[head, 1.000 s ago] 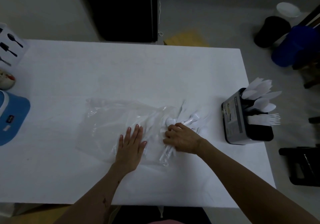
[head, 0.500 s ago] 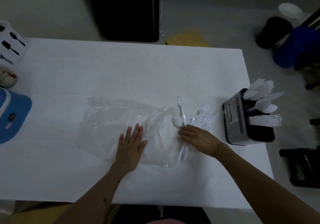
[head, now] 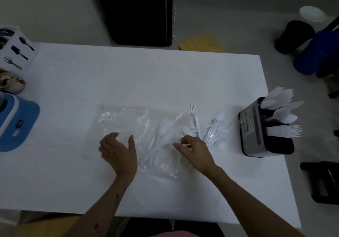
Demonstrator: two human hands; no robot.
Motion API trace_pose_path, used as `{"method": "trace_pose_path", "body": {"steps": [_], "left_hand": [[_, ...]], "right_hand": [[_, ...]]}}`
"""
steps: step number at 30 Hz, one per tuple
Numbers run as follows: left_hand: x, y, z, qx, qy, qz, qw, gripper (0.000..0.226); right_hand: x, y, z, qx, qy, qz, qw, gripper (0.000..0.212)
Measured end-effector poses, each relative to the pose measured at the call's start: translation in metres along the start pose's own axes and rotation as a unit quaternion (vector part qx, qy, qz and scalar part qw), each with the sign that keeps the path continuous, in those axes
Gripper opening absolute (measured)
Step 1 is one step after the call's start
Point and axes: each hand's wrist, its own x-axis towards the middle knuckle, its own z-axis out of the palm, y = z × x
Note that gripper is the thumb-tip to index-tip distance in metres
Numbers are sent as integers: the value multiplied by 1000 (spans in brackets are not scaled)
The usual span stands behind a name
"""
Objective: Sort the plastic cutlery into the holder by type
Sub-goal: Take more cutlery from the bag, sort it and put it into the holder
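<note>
On the white worktop (head: 146, 75), a blue-and-white appliance (head: 16, 124) is seen far to the left of the fingers. The left hand (head: 119, 150) is raised on edge over the crumpled clear plastic bag (head: 128, 126), its fingers (head: 110, 137) loosely curled and apart, with nothing held. Just right of them, inside the bag, a bundle of white plastic cutlery (head: 157, 145) is lying. The right hand (head: 196, 150) is lowered at the bag's mouth, its fingers (head: 180, 145) pinched around what appears to be a thin white handle; whether it is truly gripped cannot be told. Beyond those fingers loose white plastic forks (head: 211, 128) are scattered, and well to the right the black compartmented holder (head: 256, 130) stands, already partly filled by type. The step in hand is judged to be picking a piece from the pile; next, its type must be identified and the matching compartment reached.
</note>
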Motion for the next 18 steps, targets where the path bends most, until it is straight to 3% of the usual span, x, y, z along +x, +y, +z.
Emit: {"method": "trace_pose_path", "body": {"steps": [4,7,9,12,16,18], "left_hand": [[-27,6,-4,-79,-29,-231,969,75],[-20,12,-10,-146,-69,-440,883,95],[-15,12,-14,-189,-142,-484,843,94],[-11,7,-11,-283,-173,-487,808,73],[-17,26,-23,-397,-147,-357,833,28],[-24,40,-39,-445,-132,-287,838,18]], "right_hand": [[13,-3,11,72,-6,97,993,33],[15,3,10,152,-21,131,979,33],[14,5,9,176,-23,139,974,24],[13,6,8,193,-9,153,969,18],[13,9,5,220,28,175,959,16],[11,10,3,249,40,185,950,16]]}}
